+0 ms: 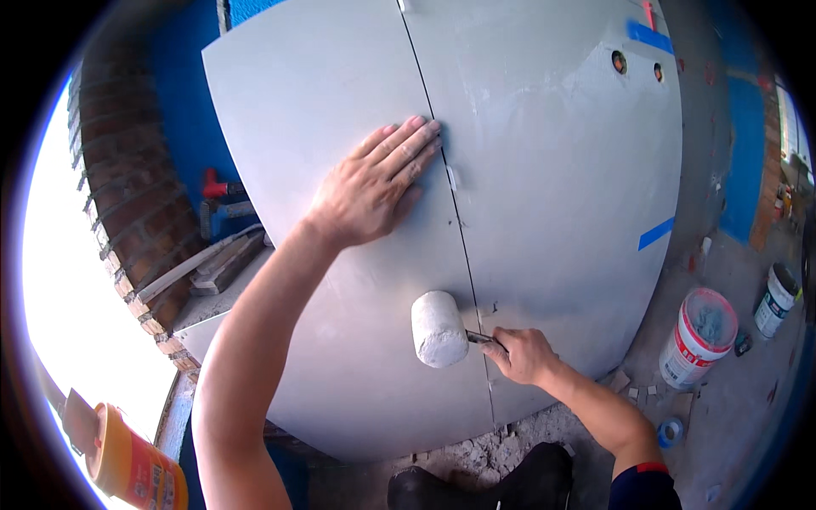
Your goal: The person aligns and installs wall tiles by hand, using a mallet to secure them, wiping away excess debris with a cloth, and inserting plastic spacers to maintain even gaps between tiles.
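My left hand (367,189) lies flat, fingers together, at eleven o'clock, apparently steadying a smooth pale-grey panel (314,110), while my right hand (525,357) grips a white cylindrical mallet (439,329) by its handle at five o'clock.

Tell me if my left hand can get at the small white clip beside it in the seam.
Probably yes: your left hand is empty and rests on the left grey panel, the white clip sits just to its right, and nothing visible stands between them.
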A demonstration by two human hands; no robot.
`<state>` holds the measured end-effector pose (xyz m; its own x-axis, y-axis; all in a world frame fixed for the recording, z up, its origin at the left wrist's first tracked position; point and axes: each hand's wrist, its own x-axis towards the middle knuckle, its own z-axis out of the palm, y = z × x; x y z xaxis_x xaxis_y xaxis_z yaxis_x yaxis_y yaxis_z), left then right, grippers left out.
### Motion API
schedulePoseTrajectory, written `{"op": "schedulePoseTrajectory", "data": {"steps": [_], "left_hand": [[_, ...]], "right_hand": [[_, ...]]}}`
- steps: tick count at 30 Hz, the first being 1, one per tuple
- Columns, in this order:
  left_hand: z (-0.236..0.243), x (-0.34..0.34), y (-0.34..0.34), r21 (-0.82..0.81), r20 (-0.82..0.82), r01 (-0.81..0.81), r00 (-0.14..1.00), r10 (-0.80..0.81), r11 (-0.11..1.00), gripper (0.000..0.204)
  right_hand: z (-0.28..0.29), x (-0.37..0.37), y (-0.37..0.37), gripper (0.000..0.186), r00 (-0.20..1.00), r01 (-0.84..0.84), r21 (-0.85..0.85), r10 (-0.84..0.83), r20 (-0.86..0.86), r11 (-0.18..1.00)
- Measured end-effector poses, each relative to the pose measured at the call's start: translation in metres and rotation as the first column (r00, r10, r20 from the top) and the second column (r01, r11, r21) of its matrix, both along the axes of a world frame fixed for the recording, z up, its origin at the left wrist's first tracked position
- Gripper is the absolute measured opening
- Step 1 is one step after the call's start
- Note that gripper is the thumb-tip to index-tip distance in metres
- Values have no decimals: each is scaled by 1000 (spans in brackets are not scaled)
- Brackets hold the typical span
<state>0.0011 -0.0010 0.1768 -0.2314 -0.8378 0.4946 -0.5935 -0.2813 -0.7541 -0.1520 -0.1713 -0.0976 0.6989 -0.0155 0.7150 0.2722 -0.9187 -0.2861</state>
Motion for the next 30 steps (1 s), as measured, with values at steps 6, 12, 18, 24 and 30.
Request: {"op": "schedulePoseTrajectory", "data": {"steps": [6, 12, 18, 24, 30], "left_hand": [[21, -4, 1, 63, 98, -22, 995, 16, 998, 54], [23, -5, 0, 55, 109, 44, 993, -50, 997, 54], [36, -9, -16, -223, 44, 37, 999, -28, 974, 58], [7, 7, 1, -137, -6, 19, 1000, -20, 990, 53], [-111, 17, 83, -211, -205, 95, 969, -139, 973, 51]], "right_hand": [[17, -13, 22, 29, 978, -180, -114, 190, 90, 977], [15, 14, 14, 42, 999, -31, -9, 31, 14, 999], [-5, -6, 32, 48, 990, 85, 111, -72, -118, 990], [-56, -24, 55, 44, 959, 189, 223, -132, -249, 956], [-89, -41, 67, 44, 893, 351, 147, -284, -349, 925]]}}
